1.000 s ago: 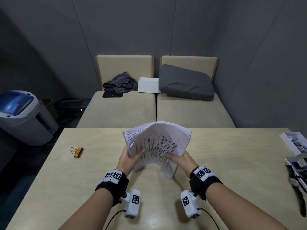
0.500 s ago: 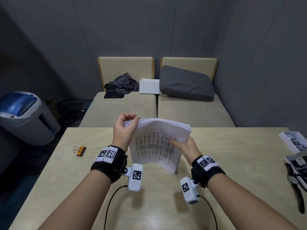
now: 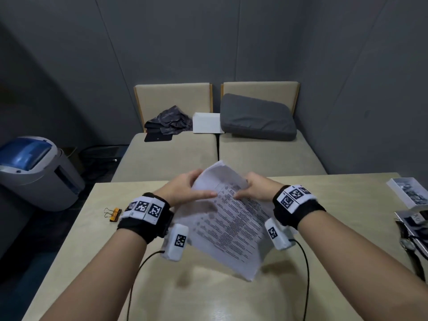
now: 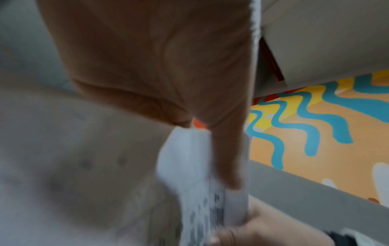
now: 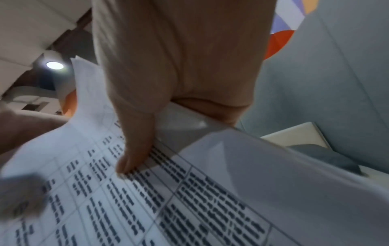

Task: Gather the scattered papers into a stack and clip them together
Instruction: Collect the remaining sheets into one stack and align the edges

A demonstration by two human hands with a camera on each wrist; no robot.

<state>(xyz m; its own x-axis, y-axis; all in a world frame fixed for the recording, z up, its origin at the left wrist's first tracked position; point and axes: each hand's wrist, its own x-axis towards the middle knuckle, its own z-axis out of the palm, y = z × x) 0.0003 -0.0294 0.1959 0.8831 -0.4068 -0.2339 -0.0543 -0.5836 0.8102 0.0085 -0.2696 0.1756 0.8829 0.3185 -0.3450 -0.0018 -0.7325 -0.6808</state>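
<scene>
Grey walls close in a booth with two beige seats (image 3: 166, 154), and a pale wooden table (image 3: 324, 228) fills the foreground. A grey cushion (image 3: 257, 118) leans on the right seat. Above the table's middle, tilted and lifted clear of it, is the stack of papers (image 3: 229, 218). The left hand (image 3: 183, 191) and right hand (image 3: 257, 188) each pinch its upper end, thumbs on the printed face. An orange binder clip (image 3: 113, 214) lies on the table, left of the left wrist.
</scene>
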